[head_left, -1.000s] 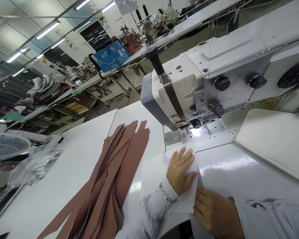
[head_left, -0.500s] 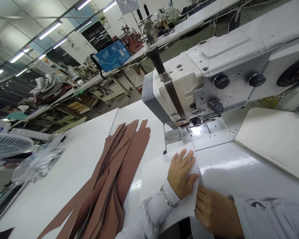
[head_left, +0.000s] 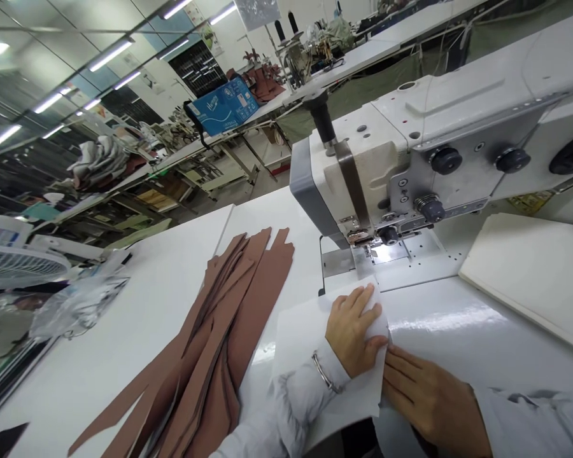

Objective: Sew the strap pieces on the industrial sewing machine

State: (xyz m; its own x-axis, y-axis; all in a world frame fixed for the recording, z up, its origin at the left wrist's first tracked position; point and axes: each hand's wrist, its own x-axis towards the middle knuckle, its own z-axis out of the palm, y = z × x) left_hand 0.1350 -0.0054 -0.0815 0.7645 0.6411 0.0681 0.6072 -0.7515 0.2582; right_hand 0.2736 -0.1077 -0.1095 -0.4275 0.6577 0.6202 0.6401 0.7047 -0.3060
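Observation:
A white rectangular sheet (head_left: 298,334), its material unclear, lies at the front of the sewing machine table, its far corner close to the needle area. Flat on top of it rests my left hand (head_left: 356,331), fingers stretched toward the machine and thumb out to the right. My right hand (head_left: 427,394) lies along the sheet's right edge, fingers straight and close together, fingertips touching that edge; its thumb is hidden. Just beyond the sheet stands the sewing machine (head_left: 358,172), with its presser foot and needle lit by a small lamp.
Left of the sheet lies a pile of long brown cut pieces (head_left: 239,305). A stack of cream-white panels (head_left: 530,273) sits at the right. Farther left are clear plastic bags (head_left: 79,305) and a fan (head_left: 21,257). Behind stands another worktable with a blue box (head_left: 224,108).
The view has shifted slightly, so the scene sits a little farther right. My right hand's fingers look straighter along the sheet's edge. My left hand stays flat on the sheet.

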